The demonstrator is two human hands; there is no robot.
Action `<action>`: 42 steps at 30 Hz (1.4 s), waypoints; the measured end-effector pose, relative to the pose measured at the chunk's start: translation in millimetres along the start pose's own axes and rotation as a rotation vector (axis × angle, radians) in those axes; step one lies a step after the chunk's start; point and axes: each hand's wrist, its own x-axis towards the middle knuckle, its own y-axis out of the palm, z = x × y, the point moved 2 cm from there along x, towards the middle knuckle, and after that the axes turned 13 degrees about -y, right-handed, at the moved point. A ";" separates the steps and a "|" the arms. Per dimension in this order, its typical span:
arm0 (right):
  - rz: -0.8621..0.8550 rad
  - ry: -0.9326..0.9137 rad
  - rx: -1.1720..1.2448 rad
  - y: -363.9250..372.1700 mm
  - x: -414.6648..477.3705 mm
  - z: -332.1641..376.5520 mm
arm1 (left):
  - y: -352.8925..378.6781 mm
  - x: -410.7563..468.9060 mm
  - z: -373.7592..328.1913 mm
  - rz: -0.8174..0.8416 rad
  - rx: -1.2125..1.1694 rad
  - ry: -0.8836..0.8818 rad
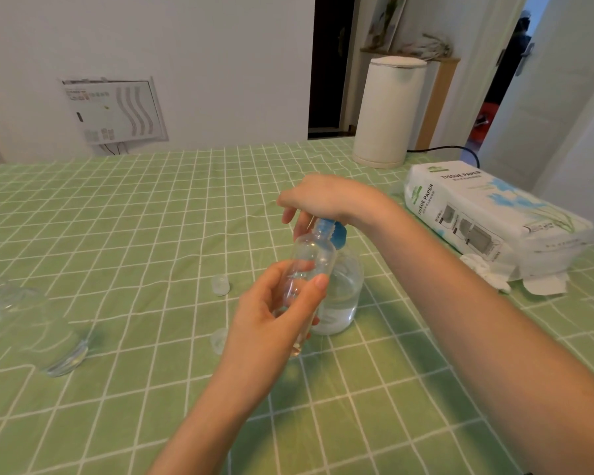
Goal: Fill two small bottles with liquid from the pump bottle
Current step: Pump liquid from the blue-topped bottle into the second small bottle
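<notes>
Holding a small clear plastic bottle (311,265) above the desk (151,217), the left hand (275,317) has thumb and fingers (278,274) clamped round its smooth cylindrical body. The neck is tilted up against the blue pump head (336,233). Liquid inside it: cannot tell.

Right hand (323,200) sits on top of the pump head, its fingers curled down over it.

Pump bottle (345,296): clear, round-shouldered, upright on the desk just behind the small bottle, partly filled with clear liquid.

2 loose lids on the cloth: 1 translucent ribbed cap (220,284) left of the pump bottle, and a second cap (219,339) just beside the left hand.

Far left, a clear container (62,354) lies on its side, blurred.

Cloth (117,389): green, white grid, creased.

Right: soft plastic tissue paper pack (487,214). Behind it, a white cylindrical appliance (384,111) and a black cord (443,149).
</notes>
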 end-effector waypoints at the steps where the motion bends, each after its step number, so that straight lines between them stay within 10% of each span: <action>1: -0.011 -0.004 -0.005 -2.9 0.7 1.9 | 0.6 0.3 -1.5 0.001 -0.008 0.004; 42: 0.019 0.010 0.074 2.2 2.0 -4.2 | 2.0 -1.1 0.1 0.013 -0.017 0.004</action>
